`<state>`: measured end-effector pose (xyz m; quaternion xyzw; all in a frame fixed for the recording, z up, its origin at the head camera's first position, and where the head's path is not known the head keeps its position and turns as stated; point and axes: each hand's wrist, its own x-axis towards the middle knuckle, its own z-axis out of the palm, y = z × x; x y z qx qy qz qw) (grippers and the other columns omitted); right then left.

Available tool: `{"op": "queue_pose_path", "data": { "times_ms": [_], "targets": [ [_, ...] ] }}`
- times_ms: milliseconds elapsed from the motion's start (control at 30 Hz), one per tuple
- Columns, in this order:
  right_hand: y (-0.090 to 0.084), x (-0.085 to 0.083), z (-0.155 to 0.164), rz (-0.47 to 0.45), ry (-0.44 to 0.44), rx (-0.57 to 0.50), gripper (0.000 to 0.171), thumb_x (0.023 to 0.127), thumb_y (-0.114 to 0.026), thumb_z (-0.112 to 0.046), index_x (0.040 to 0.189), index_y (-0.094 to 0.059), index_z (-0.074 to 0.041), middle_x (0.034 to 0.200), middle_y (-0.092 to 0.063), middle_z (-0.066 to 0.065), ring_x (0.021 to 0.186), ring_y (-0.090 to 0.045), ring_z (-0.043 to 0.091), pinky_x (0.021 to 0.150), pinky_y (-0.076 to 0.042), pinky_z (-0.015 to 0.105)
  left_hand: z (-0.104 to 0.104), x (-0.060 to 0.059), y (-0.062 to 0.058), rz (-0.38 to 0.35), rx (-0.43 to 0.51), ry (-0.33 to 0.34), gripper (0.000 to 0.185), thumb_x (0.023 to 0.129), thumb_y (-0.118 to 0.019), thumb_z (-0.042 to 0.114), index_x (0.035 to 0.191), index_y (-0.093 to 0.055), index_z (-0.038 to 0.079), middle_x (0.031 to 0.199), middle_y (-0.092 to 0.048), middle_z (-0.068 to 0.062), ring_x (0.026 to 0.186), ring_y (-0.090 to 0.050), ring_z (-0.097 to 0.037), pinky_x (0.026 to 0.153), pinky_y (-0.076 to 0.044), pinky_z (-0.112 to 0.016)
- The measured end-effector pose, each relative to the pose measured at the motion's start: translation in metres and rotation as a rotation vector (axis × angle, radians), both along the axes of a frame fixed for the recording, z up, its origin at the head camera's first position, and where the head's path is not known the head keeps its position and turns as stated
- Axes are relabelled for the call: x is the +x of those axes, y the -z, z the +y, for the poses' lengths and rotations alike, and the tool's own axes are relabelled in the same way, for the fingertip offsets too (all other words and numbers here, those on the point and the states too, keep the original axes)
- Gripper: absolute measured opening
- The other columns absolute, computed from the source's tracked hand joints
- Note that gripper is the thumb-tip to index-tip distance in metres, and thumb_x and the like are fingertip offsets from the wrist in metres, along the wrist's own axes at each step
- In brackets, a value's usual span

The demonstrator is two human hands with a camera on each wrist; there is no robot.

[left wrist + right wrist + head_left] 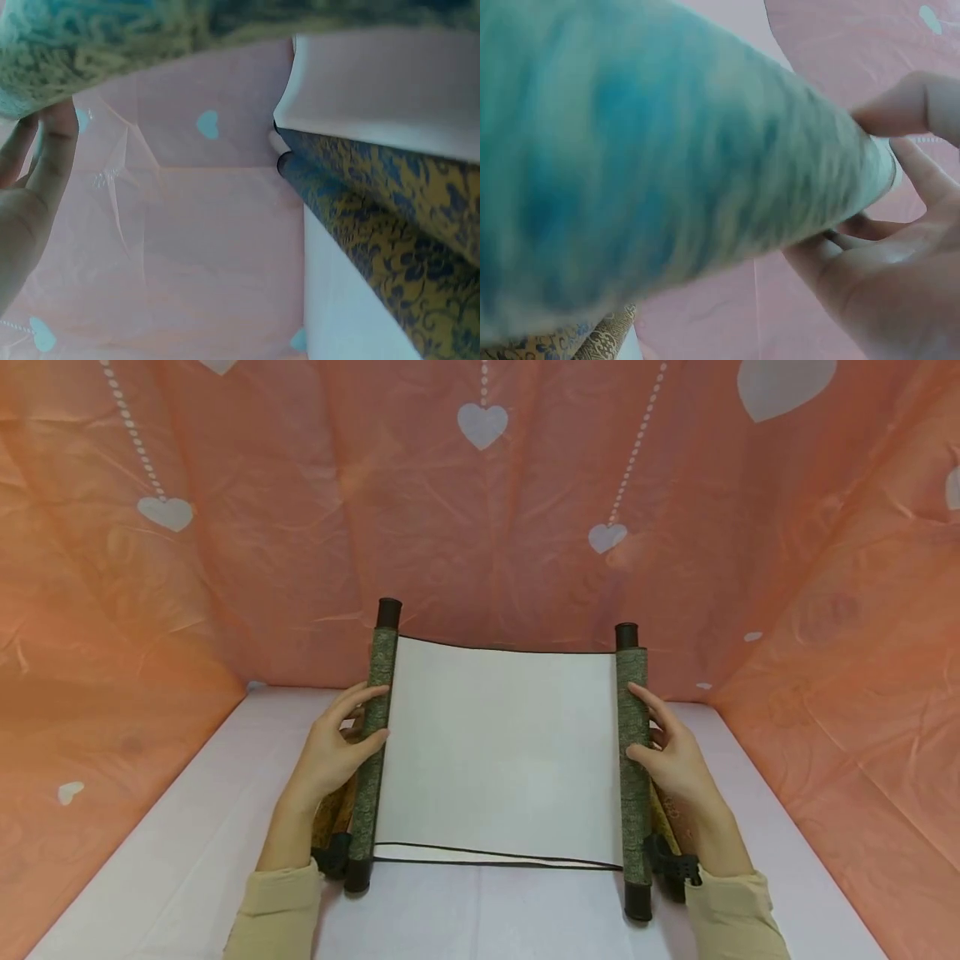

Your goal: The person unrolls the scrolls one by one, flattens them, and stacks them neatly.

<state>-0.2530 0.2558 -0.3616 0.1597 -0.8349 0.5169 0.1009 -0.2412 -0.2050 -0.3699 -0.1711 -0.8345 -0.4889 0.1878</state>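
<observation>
A hanging scroll lies partly unrolled in the head view, its blank white sheet (498, 743) stretched between a left green roll (375, 752) and a right green roll (635, 810). Black knobs end both rolls. My left hand (330, 760) grips the left roll, thumb and fingers on its two sides. On the other side, my right hand (678, 764) holds the right roll between thumb and fingers. The left wrist view has the left roll (150, 45) overhead, blurred. Close up, the right roll (705, 165) fills much of the right wrist view.
Gold-and-blue patterned rolls (360, 232) lie under the raised scroll on a white tabletop (465, 918). Another patterned roll (663, 818) shows behind the right green roll. Orange-pink sheeting with hearts (480, 543) walls the back and both sides.
</observation>
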Motion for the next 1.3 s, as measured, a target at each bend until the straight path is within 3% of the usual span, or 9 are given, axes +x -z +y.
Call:
{"op": "queue_pose_path", "data": {
  "times_ms": [67,200,300,433,567,700,800,1100,1300],
  "targets": [
    [-0.002,0.001,0.0,-0.014,0.008,-0.01,0.087,0.091,-0.056,0.013,0.166,-0.03,-0.024,0.172,-0.016,0.014,0.153,-0.021,0.042,0.108,-0.033,0.05,-0.002,0.001,-0.001,-0.015,0.004,0.008,0.055,0.098,-0.071,0.003,0.149,-0.057,0.014,0.166,-0.031,-0.015,0.127,-0.049,-0.039,0.1,-0.044,-0.064],
    [-0.004,0.005,0.002,-0.052,0.015,-0.027,0.086,0.092,-0.054,0.011,0.166,-0.031,-0.027,0.174,-0.013,0.01,0.153,-0.018,0.046,0.111,-0.033,0.048,-0.005,0.004,-0.002,-0.033,0.0,0.007,0.054,0.099,-0.067,0.002,0.151,-0.057,0.015,0.168,-0.028,-0.016,0.137,-0.043,-0.043,0.103,-0.042,-0.065],
    [-0.005,0.006,0.003,-0.072,0.013,-0.036,0.085,0.095,-0.064,0.006,0.166,-0.032,-0.029,0.174,-0.009,0.01,0.152,-0.016,0.054,0.112,-0.033,0.064,-0.007,0.004,-0.002,-0.026,0.001,0.007,0.055,0.099,-0.067,0.002,0.151,-0.057,0.015,0.168,-0.028,-0.015,0.138,-0.041,-0.045,0.101,-0.043,-0.064],
    [-0.005,0.006,0.003,-0.062,0.023,-0.029,0.087,0.093,-0.075,-0.003,0.165,-0.034,-0.029,0.174,-0.01,0.011,0.15,-0.02,0.057,0.111,-0.033,0.068,-0.008,0.001,0.0,-0.004,-0.024,-0.002,0.054,0.098,-0.069,0.005,0.15,-0.058,0.015,0.167,-0.029,-0.015,0.143,-0.039,-0.043,0.097,-0.045,-0.057],
    [-0.003,0.005,0.002,-0.031,0.026,-0.029,0.084,0.093,-0.075,-0.003,0.164,-0.036,-0.026,0.171,-0.019,0.013,0.125,-0.049,0.042,0.088,-0.051,0.044,-0.007,0.0,0.001,-0.003,-0.065,-0.033,0.059,0.095,-0.078,0.012,0.15,-0.059,0.018,0.167,-0.029,-0.015,0.139,-0.044,-0.038,0.09,-0.048,-0.042],
    [-0.003,0.005,0.002,-0.003,0.028,-0.022,0.082,0.094,-0.075,-0.003,0.163,-0.037,-0.024,0.166,-0.026,0.018,0.101,-0.051,0.026,0.067,-0.046,0.029,-0.007,0.0,0.0,-0.022,-0.086,-0.047,0.065,0.09,-0.083,0.014,0.15,-0.059,0.021,0.168,-0.029,-0.014,0.11,-0.051,-0.028,0.08,-0.045,-0.031],
    [-0.003,0.005,0.003,0.004,0.024,-0.033,0.082,0.094,-0.074,-0.001,0.163,-0.037,-0.024,0.163,-0.03,0.019,0.095,-0.05,0.023,0.065,-0.045,0.027,-0.006,0.001,0.0,-0.031,-0.089,-0.032,0.063,0.092,-0.081,0.012,0.15,-0.059,0.021,0.168,-0.029,-0.013,0.101,-0.049,-0.025,0.079,-0.046,-0.033],
    [-0.006,0.01,0.006,0.023,0.069,-0.039,0.077,0.094,-0.065,0.006,0.161,-0.042,-0.023,0.164,-0.033,0.015,0.093,-0.045,0.026,0.06,-0.041,0.029,-0.011,0.005,-0.002,-0.059,-0.033,0.006,0.063,0.098,-0.072,0.006,0.155,-0.051,0.021,0.165,-0.036,-0.012,0.127,-0.048,-0.039,0.098,-0.046,-0.057],
    [-0.011,0.013,0.014,-0.009,0.104,-0.057,0.073,0.093,-0.057,0.009,0.16,-0.044,-0.018,0.167,-0.028,0.016,0.118,-0.041,0.038,0.064,-0.038,0.027,-0.014,0.006,-0.004,-0.065,-0.026,0.016,0.056,0.1,-0.065,0.003,0.153,-0.054,0.017,0.167,-0.031,-0.015,0.134,-0.046,-0.046,0.101,-0.046,-0.061]
  ]
}}
